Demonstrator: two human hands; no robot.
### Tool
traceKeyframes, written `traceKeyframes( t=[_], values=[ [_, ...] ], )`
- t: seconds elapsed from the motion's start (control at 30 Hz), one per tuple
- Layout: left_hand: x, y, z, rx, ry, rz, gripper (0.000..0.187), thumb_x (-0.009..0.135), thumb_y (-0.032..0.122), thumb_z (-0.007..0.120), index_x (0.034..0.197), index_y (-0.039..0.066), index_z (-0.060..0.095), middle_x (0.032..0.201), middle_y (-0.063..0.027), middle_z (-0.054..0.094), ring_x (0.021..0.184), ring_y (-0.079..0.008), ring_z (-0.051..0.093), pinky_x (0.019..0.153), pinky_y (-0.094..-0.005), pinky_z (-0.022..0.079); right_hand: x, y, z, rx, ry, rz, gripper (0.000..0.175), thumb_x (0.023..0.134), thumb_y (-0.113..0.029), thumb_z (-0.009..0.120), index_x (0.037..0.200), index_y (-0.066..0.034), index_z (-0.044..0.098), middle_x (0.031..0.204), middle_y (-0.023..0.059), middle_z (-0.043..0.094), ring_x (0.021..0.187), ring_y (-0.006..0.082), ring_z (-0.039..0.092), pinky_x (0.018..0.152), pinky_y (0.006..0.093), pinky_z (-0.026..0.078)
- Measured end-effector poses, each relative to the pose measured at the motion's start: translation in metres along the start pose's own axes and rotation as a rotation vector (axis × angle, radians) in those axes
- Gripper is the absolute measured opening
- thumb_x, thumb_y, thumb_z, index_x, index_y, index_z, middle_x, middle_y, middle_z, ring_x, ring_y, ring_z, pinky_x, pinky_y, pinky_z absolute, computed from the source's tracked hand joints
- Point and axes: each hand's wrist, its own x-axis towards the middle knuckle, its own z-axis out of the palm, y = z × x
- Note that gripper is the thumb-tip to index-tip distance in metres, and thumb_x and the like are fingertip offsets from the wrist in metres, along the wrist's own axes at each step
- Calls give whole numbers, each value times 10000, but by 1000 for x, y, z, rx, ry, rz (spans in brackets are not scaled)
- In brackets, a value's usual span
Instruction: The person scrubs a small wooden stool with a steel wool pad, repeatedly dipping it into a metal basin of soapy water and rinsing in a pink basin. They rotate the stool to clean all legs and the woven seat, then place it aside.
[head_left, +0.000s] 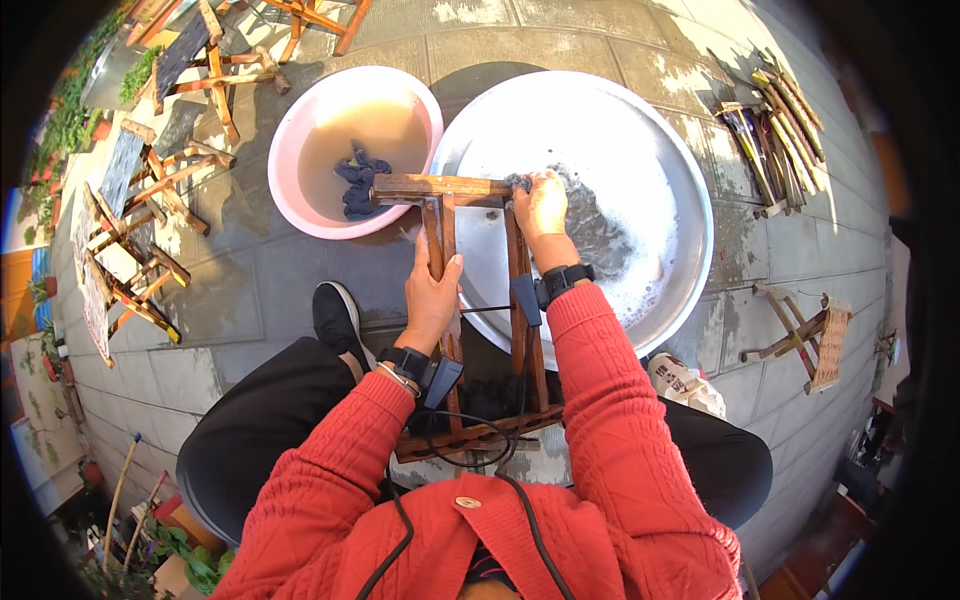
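A wet wooden folding stool frame (442, 189) leans over the rim of a large metal basin (699, 225) of sudsy water. My left hand (433, 294) grips one of its legs from the left side. In my right hand (541, 206) is a grey scouring pad or wad (517, 181), pressed on the right end of the top bar. Part of the wad is hidden by my fingers. Left of the basin, a pink plastic tub (279, 161) holds murky brown water and a dark wet cloth (363, 180). The stool's lower bar (480, 435) lies near my lap.
Several folding stools with fabric seats (124, 172) stand on the paving at the left. One more stool (825, 343) lies at the right, below a bundle of wooden sticks (787, 127). A printed bag (684, 384) sits by the basin. Black cables hang between my arms.
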Motion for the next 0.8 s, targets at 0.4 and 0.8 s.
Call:
traceKeyframes(
  t=[0.4,0.8],
  values=[
    [-10,-2,6,-98,0,40,730,942,208,649,1540,24,272,814,-70,657,618,-124,618,545,-287,510,3,19,9,1,-135,223,260,763,-153,768,965,-1,706,907,206,709,860,340,704,805,413,565],
    [-8,-6,3,-42,-15,16,725,942,203,637,1527,-28,277,882,-87,673,647,-130,623,589,-291,523,5,6,1,-150,74,174,236,751,-111,727,948,15,698,925,202,697,915,349,681,859,402,545]
  ],
)
